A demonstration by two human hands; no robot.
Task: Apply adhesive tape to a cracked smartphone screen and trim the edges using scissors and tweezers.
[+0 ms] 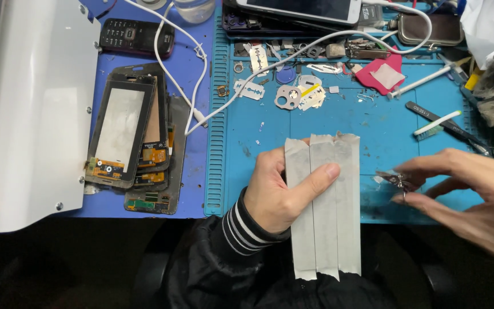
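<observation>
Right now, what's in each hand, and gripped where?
Left hand: taped grey panel, held mid-length, thumb across its front. Right hand: small metal clip, pinched at fingertips.

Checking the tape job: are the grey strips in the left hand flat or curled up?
Flat: the grey strips lie side by side, edges straight, pinned by the left hand.

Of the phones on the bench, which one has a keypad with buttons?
The small black keypad phone at the top left on the blue mat. The white phone at the top edge is a flat touchscreen, and the stacked phone screen frames have no keys.
</observation>
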